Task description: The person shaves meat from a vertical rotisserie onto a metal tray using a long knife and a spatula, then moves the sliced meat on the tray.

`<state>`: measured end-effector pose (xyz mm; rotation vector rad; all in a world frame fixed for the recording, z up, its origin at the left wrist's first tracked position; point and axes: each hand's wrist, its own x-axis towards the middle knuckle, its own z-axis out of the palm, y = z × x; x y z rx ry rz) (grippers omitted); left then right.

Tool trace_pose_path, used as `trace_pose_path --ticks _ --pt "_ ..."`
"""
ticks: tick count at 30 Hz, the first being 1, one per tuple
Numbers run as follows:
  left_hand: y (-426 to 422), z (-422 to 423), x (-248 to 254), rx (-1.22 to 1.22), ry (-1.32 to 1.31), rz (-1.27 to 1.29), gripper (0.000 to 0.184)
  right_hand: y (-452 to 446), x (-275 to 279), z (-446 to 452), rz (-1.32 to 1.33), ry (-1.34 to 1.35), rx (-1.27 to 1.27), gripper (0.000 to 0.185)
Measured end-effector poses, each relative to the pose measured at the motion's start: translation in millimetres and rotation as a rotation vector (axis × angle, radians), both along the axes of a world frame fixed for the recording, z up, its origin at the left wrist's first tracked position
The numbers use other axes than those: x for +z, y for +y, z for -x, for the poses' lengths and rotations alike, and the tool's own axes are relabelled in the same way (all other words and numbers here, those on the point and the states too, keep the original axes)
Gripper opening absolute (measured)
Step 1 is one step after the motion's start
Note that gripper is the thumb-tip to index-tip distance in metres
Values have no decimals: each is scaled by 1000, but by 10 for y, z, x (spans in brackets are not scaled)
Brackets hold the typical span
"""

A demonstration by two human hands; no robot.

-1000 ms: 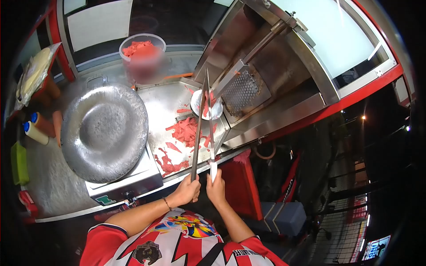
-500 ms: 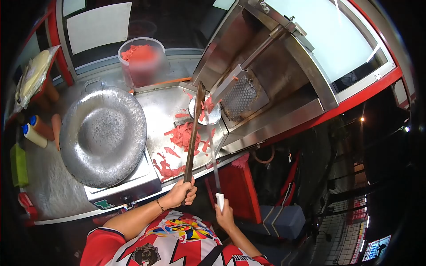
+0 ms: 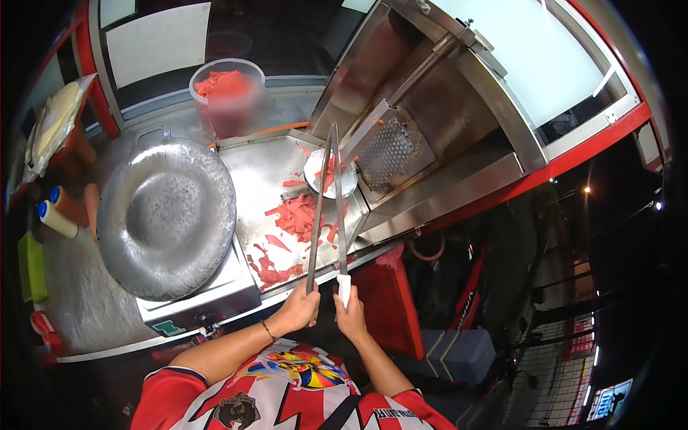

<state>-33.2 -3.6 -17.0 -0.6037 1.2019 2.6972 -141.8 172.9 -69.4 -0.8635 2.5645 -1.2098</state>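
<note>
My left hand (image 3: 302, 307) is wrapped round the lower end of a long dark metal bar (image 3: 317, 222). In my right hand (image 3: 350, 315) is the white handle of a long knife (image 3: 341, 222). Bar and blade lean together, their tips meeting or nearly meeting above a round metal plate (image 3: 348, 180). Strips of red meat (image 3: 294, 217) lie on the steel tray (image 3: 247, 172) to the left of the bar, and a few pieces rest on the round plate.
A large metal pan (image 3: 168, 215) sits on a burner at left. Behind the tray stands a clear bucket (image 3: 228, 107) of red meat. A steel grill housing (image 3: 444, 107) with a slanted spit rises at right. Squeeze bottles (image 3: 59, 219) stand far left.
The knife has swung up from its lower position, and its blade has come close to the bar again. My left hand has turned the bar slightly, so it shows its narrow side.
</note>
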Motion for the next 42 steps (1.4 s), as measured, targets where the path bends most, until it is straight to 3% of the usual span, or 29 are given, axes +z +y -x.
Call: trace_pose_path --ticks 7,9,12,13,15,16,19,25,31,34,37,42 --pt "-116 25 58 -53 29 -336 9 436 -56 -539 -57 -402 -74 27" --pt "-186 1 4 -68 75 -388 4 857 -252 -681 -102 -353 -43 29" --pt "-209 -27 -28 -81 44 -361 9 923 -39 -489 -167 -204 -23 26" --pt "-195 -36 -22 -72 26 -326 9 757 85 -377 -131 -85 -5 25" --pt "-168 -34 6 -48 -1 -254 9 346 399 -168 -117 -138 -59 28" --pt "-131 -29 -26 -37 18 -212 7 56 586 -71 -69 15 -22 27" --pt "-106 2 -45 -37 7 -170 8 -345 432 212 -82 85 -49 25" --pt "-164 56 -24 -36 28 -288 6 661 -95 -532 -173 -224 -143 34" --pt "-257 6 10 -81 69 -419 10 409 156 -293 -213 -246 -87 33" --pt "-340 -51 -10 -100 85 -512 10 983 -121 -598 -167 -128 -17 27" --pt "-318 -122 -34 -86 51 -415 11 1080 309 -598 -290 -196 -89 32" --pt "-171 -139 -53 -71 -11 -257 6 123 711 -124 -106 97 -38 25"
